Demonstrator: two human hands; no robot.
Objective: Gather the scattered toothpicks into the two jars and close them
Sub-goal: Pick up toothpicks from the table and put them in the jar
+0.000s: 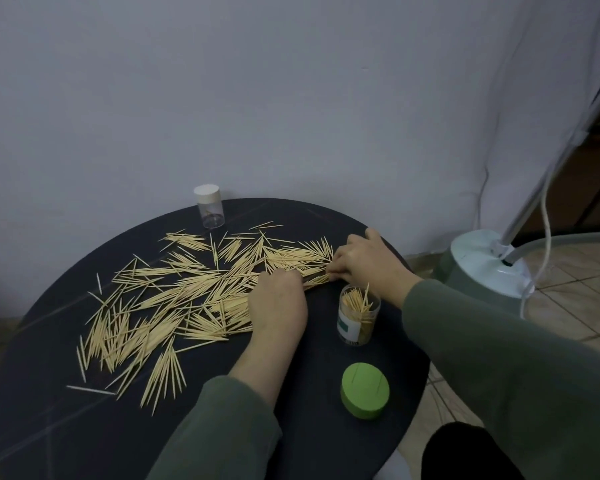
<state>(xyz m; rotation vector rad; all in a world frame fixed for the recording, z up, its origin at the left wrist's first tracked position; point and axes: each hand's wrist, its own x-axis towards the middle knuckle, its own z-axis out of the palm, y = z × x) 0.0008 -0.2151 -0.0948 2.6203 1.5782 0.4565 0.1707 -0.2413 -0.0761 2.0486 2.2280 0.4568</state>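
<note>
Right, nearest me the green lid (365, 395) sits off its jar on the worktop (312, 445), two stray picks lying on top; lift it carelessly and they drop. Just past it the open jar (358, 315) stands upright, partly filled, picks poking above the rim, and my right forearm crosses directly beside it, so I judge a sleeve brush could tip it and respill. My left hand (278, 303) has fingers curled down on the toothpicks (174, 299); whether it truly pinches any I can't tell. My right hand (364, 261) pinches a bundle at the pile's right edge. Bundle ends look uneven, so they could snag the rim. Most picks lie spread to the left. Far back, the second jar (209, 206) stands capped, almost empty, well apart.
</note>
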